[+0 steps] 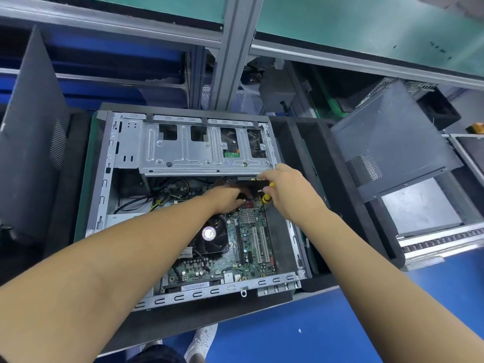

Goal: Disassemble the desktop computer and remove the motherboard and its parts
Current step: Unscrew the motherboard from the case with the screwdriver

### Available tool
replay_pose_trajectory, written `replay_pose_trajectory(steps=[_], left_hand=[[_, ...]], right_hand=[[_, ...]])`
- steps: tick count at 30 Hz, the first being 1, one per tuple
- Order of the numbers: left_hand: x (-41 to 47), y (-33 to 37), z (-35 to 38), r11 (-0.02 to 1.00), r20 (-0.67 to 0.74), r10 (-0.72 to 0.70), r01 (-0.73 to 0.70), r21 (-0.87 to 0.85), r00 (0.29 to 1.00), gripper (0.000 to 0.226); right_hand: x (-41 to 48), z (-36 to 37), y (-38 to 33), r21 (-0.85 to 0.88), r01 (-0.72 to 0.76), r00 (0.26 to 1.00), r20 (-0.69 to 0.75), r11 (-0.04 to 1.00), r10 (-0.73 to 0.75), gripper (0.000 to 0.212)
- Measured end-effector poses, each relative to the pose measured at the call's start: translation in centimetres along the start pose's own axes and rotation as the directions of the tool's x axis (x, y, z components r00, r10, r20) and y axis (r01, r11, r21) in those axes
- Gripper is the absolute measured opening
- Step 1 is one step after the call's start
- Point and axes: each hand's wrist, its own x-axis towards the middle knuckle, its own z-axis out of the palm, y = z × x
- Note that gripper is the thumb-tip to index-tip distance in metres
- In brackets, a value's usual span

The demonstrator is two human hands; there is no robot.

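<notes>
**Both hands in the case, working under the drive cage**

Case [104, 179] lies on its side on the bench, side panel off, so the motherboard [251, 247] faces up and is reachable from above. The board sits in the bottom of the chassis, not yet out; CPU fan [209, 235] is mounted on it, and cables [146, 197] run along its far-left edge.

Right hand [285, 189] is curled around a yellow-handled screwdriver [266, 197], tip pointing down toward the board's far-right corner, just beside the small heatsink [247, 215]. My read: it's on a screw or a connector there, but the exact target is hidden.

Left hand [225, 199] reaches in beside it, fingers bent down into the dark gap below the drive cage [204, 150]. Probably steadying or gripping a dark part there; whether the fingers actually hold anything, I can't tell, it's shadowed.

The cage overhangs the work spot, hence the low, angled reach with both arms.

A removed grey panel [392, 142] leans off to the right, out of the way.

Early stage overall.
</notes>
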Motion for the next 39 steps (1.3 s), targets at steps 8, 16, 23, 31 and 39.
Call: replay_pose_trajectory(steps=[8, 16, 23, 31, 39], left_hand=[[0.3, -0.4, 0.2, 1.0, 0.014, 0.009, -0.009, 0.002, 1.0, 0.035], [0.6, -0.5, 0.5, 1.0, 0.013, 0.002, -0.002, -0.007, 1.0, 0.032], [0.8, -0.9, 0.9, 1.0, -0.02, -0.001, 0.0, -0.029, 1.0, 0.029], [1.2, -1.3, 1.2, 0.998, -0.041, 0.023, -0.025, -0.054, 0.999, 0.038], [1.3, -1.1, 1.4, 1.0, -0.013, -0.001, 0.001, -0.007, 1.0, 0.038]], right_hand=[[-0.3, -0.4, 0.2, -0.086, -0.104, 0.994, 0.027, 0.991, 0.107, 0.028], [-0.5, 0.3, 0.1, 0.073, -0.044, 0.999, 0.025, 0.996, 0.042, 0.015], [-0.2, 0.8, -0.1, 0.12, -0.054, 0.996, -0.063, 0.991, 0.062, 0.023], [0.0, 0.0, -0.1, 0.04, -0.114, 0.993, -0.027, 0.993, 0.115, 0.022], [-0.9, 0.6, -0.1, 0.158, -0.06, 0.998, 0.003, 0.986, 0.06, 0.011]])
